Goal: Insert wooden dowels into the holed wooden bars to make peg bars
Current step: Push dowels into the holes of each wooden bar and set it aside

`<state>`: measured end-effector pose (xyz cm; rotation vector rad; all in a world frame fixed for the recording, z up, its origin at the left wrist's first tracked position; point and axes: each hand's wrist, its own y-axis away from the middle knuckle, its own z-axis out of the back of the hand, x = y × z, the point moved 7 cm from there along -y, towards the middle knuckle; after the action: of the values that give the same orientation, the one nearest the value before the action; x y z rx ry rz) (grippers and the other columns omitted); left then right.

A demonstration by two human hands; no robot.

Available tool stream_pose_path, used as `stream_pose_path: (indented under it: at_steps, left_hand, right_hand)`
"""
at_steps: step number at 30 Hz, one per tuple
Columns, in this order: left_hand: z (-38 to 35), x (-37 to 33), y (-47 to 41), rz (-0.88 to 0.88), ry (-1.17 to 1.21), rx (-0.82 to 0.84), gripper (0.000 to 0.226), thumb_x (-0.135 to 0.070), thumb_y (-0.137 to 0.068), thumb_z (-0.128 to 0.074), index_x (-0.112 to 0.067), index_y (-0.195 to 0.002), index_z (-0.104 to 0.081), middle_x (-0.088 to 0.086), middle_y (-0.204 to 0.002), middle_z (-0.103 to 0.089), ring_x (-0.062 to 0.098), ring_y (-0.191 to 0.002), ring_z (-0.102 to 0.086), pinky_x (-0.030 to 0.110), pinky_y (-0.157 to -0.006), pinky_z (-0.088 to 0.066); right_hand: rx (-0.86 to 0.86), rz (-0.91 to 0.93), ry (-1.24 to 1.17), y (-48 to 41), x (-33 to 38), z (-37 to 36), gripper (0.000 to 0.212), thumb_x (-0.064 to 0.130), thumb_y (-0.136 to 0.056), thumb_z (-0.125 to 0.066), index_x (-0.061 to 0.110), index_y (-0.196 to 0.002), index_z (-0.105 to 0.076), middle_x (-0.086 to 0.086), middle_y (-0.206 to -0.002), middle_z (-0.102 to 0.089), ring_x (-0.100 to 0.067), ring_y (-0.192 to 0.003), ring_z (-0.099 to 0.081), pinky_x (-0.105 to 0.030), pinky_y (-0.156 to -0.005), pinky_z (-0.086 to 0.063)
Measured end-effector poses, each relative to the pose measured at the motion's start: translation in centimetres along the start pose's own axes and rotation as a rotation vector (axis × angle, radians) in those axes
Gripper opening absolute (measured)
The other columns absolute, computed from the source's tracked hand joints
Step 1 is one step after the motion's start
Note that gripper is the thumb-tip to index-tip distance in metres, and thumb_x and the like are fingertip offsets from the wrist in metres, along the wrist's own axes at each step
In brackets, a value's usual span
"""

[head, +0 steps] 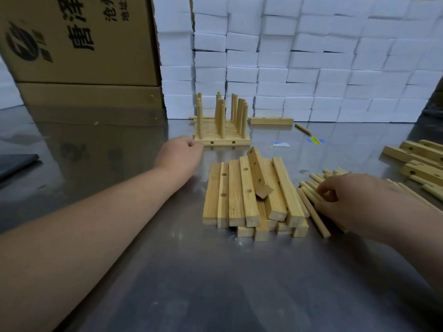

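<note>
Dowels (311, 202) lie in a loose pile on the right of a shiny grey metal desk (215, 283), just beside a heap of bars (236, 195) at the centre. The bars are short, square-edged lengths of pale wood with round holes. They are stacked in two rough layers with their ends towards the viewer, and one tilted bar (257, 173) rests slantwise on top. The right grip (359, 200), a bare hand seen from above, sits on the dowels with its thumb and curled forefinger closing on some of them at the near edge of the pile. The left grip (179, 156) reaches forward past the heap, its fingers curled in and its fingertips at the front left corner of the peg bars (221, 121); it cannot be told whether it holds that corner or only touches it. The peg bars stand side by side behind the heap, their dowels upright. Farther back lie a lone bar (271, 120) and a stray dowel (303, 128), with more wooden pieces (417, 159) at the far right edge. A wall of stacked white blocks (311, 56) fills the background, and cardboard boxes (79, 39) printed with black characters stand at the back left.
</note>
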<state>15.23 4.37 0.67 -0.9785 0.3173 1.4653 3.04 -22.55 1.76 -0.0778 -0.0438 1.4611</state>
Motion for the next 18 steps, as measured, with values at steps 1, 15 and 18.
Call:
stream_pose_path:
  at_steps: [1, 15, 18]
  left_hand:
    - [0.1, -0.4, 0.9, -0.005, 0.039, 0.01, 0.025, -0.028, -0.088, -0.044, -0.015, -0.072, -0.059, -0.002, -0.06, -0.05, 0.014, -0.056, -0.044, 0.027, -0.049, -0.03]
    - [-1.8, -1.5, 4.7, 0.045, 0.019, 0.258, 0.051, -0.025, -0.087, -0.056, -0.02, -0.136, -0.043, -0.003, -0.119, -0.056, 0.012, -0.094, -0.052, 0.022, -0.074, -0.037]
    - [-1.5, -1.5, 4.6, 0.051, 0.107, 0.215, 0.054, -0.023, -0.086, -0.061, -0.019, -0.136, -0.042, -0.008, -0.106, -0.055, 0.004, -0.08, -0.051, 0.016, -0.06, -0.034]
  right_hand:
    - [0.014, 0.001, 0.01, 0.0, 0.0, -0.1, 0.023, 0.039, -0.086, -0.049, 0.026, -0.099, -0.062, 0.004, -0.09, -0.061, -0.013, -0.076, -0.054, -0.026, -0.059, -0.041]
    - [-0.065, -0.033, 0.112, -0.8, 0.5, -0.1, 0.023, 0.022, -0.09, -0.041, 0.02, -0.105, -0.059, -0.001, -0.092, -0.056, -0.018, -0.075, -0.047, -0.024, -0.06, -0.036]
    - [-0.141, -0.058, 0.031, -0.9, 0.0, 0.3, 0.021, 0.019, -0.089, -0.039, 0.02, -0.091, -0.06, -0.002, -0.086, -0.059, -0.021, -0.074, -0.052, -0.025, -0.051, -0.032]
